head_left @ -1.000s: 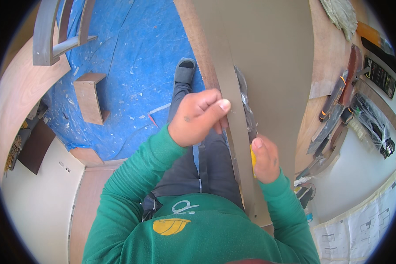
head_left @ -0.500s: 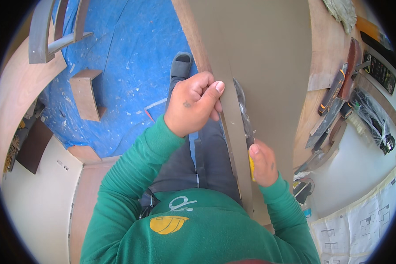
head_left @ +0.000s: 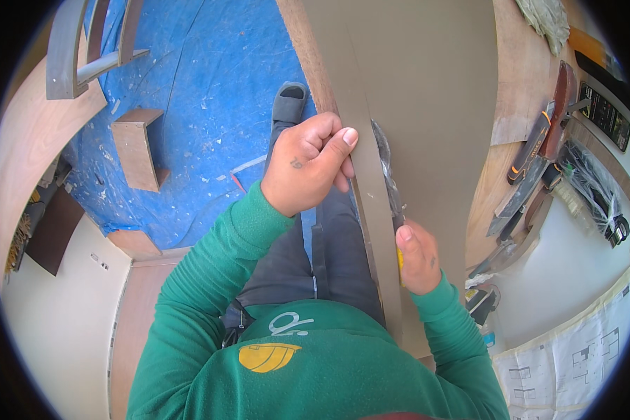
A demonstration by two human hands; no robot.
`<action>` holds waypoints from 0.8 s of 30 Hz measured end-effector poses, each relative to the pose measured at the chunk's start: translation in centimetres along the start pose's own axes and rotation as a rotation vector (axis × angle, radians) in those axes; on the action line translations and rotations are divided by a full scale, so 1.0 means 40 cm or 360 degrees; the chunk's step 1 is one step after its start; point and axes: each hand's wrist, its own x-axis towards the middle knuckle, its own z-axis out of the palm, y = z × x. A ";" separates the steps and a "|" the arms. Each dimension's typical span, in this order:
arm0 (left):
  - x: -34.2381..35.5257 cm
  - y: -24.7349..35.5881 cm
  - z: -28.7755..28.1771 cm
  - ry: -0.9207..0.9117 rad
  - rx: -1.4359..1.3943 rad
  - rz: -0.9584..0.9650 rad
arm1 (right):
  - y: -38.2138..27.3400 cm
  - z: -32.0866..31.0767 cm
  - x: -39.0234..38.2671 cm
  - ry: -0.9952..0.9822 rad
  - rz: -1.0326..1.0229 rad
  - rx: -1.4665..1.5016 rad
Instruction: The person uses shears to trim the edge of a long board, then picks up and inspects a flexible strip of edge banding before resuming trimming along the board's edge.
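Observation:
A large grey-brown sheet [head_left: 434,105] lies on a wooden workbench [head_left: 521,77], with a long narrow strip [head_left: 371,189] along its left edge. My left hand [head_left: 308,164] pinches that strip, thumb on top. My right hand [head_left: 416,255] grips a yellow-handled knife [head_left: 388,175] whose dark blade lies in the slit between strip and sheet, pointing away from me. Both arms wear green sleeves.
Hand tools [head_left: 539,150] and a black case [head_left: 605,105] lie along the bench's right side. Paper drawings [head_left: 574,350] sit at lower right. Below me is a blue tarp [head_left: 196,91] with a wooden block [head_left: 140,147], curved wooden pieces [head_left: 70,49] and my shoe [head_left: 290,101].
My left hand has slid farther up the strip, away from me. My right hand and the knife have drawn back slightly toward my body.

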 end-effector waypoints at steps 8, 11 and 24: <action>-0.001 0.005 -0.006 -0.0028 0.0002 -0.0020 | 0.004 -0.002 0.000 -0.0002 0.0018 0.0047; -0.002 0.007 -0.004 -0.0042 0.0005 -0.0021 | -0.013 0.004 0.015 -0.0003 -0.0025 0.0051; -0.001 0.010 -0.006 -0.0055 -0.0017 -0.0023 | -0.001 0.002 0.009 0.0026 -0.0025 0.0001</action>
